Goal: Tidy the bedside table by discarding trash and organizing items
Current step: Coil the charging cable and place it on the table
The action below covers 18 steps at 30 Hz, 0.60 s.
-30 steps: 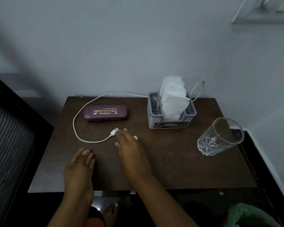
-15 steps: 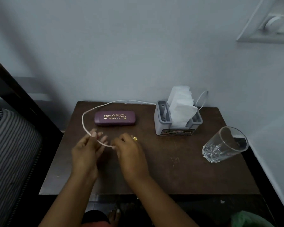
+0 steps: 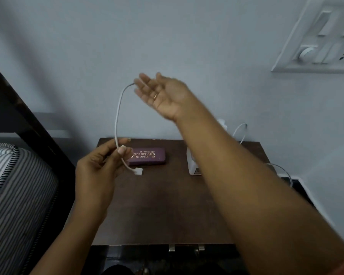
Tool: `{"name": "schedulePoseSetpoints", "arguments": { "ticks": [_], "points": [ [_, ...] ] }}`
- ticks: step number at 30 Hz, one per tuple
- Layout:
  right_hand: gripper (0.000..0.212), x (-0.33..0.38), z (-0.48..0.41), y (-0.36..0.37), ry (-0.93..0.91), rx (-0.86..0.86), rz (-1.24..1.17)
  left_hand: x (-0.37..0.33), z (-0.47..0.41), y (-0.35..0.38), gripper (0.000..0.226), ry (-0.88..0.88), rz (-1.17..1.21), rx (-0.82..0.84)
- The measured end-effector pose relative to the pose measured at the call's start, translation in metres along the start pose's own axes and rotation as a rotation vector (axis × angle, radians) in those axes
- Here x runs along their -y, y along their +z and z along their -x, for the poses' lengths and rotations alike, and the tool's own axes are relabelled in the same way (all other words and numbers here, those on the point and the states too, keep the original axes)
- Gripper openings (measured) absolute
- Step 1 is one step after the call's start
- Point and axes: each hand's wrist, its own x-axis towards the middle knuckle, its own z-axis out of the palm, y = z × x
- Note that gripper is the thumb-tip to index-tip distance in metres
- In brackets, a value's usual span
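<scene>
1. A second ago the white cable (image 3: 117, 116) lay in a loose loop on the counter (image 3: 167, 205), with both hands low over it. Now its free end is lifted clear and arches between the two raised hands.
2. The left hand (image 3: 99, 167) has come up in front of the counter's left edge. Its grip is tight, thumb and fingers pinching the cable a little above the plug (image 3: 138, 171), which dangles just below.
3. The right hand (image 3: 161, 94) has swung high toward the wall, palm turned up. Its grip is open, with the fingers nearly straight. The cable runs up to the fingertips (image 3: 140, 84), and motion blur hides whether it is draped over them or only touching.
4. This looks like the start of coiling the cable, an organizing step. Its far part still trails behind the right forearm toward the back of the counter.
5. The purple glasses case (image 3: 149, 158) stays put on the counter. Its gold print shows "INCE OPTICALS", the first letters covered by the left thumb, with "ROURKELA" beneath. A row of digits above is too small to read.
</scene>
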Motion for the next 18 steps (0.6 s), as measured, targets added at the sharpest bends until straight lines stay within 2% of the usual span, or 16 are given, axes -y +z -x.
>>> {"name": "schedulePoseSetpoints", "arguments": {
  "ticks": [2, 3, 5, 6, 7, 8, 10, 11, 14, 18],
  "points": [
    [0.020, 0.017, 0.007, 0.008, -0.042, -0.092, 0.120, -0.008, 0.000, 0.002, 0.021, 0.014, 0.030, 0.005],
    [0.022, 0.020, 0.014, 0.008, -0.099, -0.111, 0.330, -0.012, 0.000, 0.005, 0.022, 0.027, 0.028, 0.023],
    [0.048, 0.010, 0.026, 0.008, -0.282, -0.016, 0.993, -0.024, 0.000, 0.015, 0.022, 0.057, 0.019, 0.063],
    [0.055, 0.002, 0.027, 0.004, -0.359, 0.080, 1.298, -0.031, -0.002, 0.019, 0.022, 0.089, -0.008, 0.081],
    [0.053, -0.005, 0.025, 0.002, -0.421, 0.139, 1.526, -0.038, -0.003, 0.023, 0.022, 0.136, -0.046, 0.095],
    [0.044, -0.009, 0.023, 0.001, -0.517, 0.130, 1.651, -0.045, -0.004, 0.026, 0.022, 0.176, -0.078, 0.111],
    [0.021, -0.006, 0.018, -0.002, -0.739, -0.043, 1.711, -0.055, -0.005, 0.028, 0.021, 0.214, -0.094, 0.131],
    [0.017, 0.000, 0.016, -0.004, -0.831, -0.105, 1.731, -0.058, -0.005, 0.028, 0.021, 0.207, -0.078, 0.136],
    [0.015, 0.024, 0.014, -0.010, -1.141, -0.133, 2.030, -0.069, -0.006, 0.022, 0.022, 0.164, 0.000, 0.146],
    [0.023, 0.055, 0.021, -0.019, -1.380, -0.022, 2.514, -0.080, -0.009, 0.016, 0.018, 0.107, 0.131, 0.135]
  ]
}}
